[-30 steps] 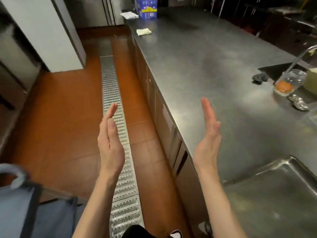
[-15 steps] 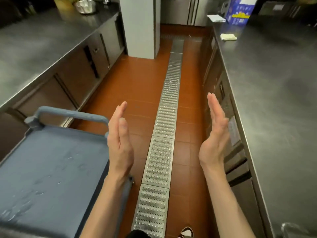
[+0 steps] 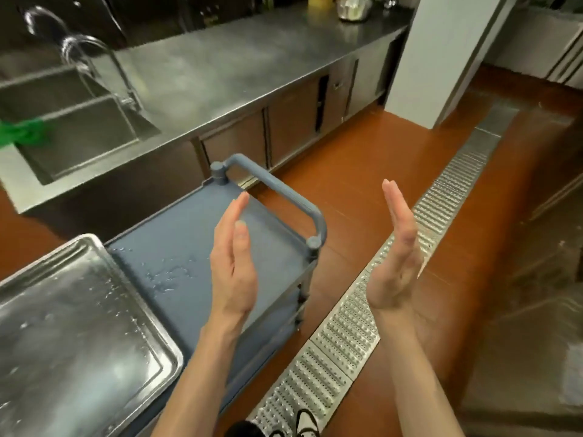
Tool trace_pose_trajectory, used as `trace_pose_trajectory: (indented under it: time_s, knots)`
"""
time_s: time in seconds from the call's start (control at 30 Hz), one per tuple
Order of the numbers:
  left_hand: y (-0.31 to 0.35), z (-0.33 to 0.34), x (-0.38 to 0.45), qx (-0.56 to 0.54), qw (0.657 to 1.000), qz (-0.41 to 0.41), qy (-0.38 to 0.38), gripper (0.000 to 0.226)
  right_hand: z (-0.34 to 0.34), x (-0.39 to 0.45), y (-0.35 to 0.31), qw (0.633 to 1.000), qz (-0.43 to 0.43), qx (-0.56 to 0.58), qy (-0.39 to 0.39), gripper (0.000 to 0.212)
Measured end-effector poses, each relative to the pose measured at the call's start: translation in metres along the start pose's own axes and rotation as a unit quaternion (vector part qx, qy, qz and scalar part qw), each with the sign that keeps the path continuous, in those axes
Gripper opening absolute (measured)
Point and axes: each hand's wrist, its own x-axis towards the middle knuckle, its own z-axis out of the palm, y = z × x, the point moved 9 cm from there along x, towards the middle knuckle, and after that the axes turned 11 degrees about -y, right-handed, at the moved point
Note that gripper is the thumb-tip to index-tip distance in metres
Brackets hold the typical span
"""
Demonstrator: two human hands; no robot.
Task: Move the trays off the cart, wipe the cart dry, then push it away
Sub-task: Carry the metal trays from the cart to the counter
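Observation:
A blue-grey plastic cart (image 3: 176, 244) stands in front of me, its handle bar (image 3: 284, 197) at the far end. Water drops lie on its top shelf. A wet steel tray (image 3: 72, 326) lies on the near left part of the cart top. My left hand (image 3: 233, 266) hovers over the cart's right side, fingers straight, palm facing right, holding nothing. My right hand (image 3: 397, 257) is raised over the floor drain, fingers straight, palm facing left, also empty. The two palms face each other about a forearm's width apart.
A steel counter (image 3: 239, 67) with a sink (image 3: 72, 130) and faucet (image 3: 104, 67) runs behind the cart; a green cloth (image 3: 25, 130) lies at the sink. A metal drain grate (image 3: 394, 279) runs along the orange floor. A white pillar (image 3: 441, 55) stands far right.
My view has swung left from the right counter to the cart, bringing the tray and the sink counter into sight. Both hands stay raised, flat and empty.

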Motion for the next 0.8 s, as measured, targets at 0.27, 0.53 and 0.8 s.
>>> trace_pose_trajectory:
  time_s: [0.27,0.53,0.8]
  knots:
    - [-0.005,-0.074,-0.030,0.086,0.983,-0.063,0.149,0.052,0.096,0.015,0.007,0.984,-0.019,0.082,-0.155,0.057]
    - [-0.005,-0.145,-0.095,0.125,0.947,-0.097,0.281,0.054,0.176,-0.001,0.001,0.951,-0.007,0.163,-0.262,0.059]
    - [-0.007,-0.212,-0.166,0.156,0.909,-0.140,0.360,0.049,0.246,-0.042,-0.026,0.931,-0.023,0.183,-0.314,0.057]
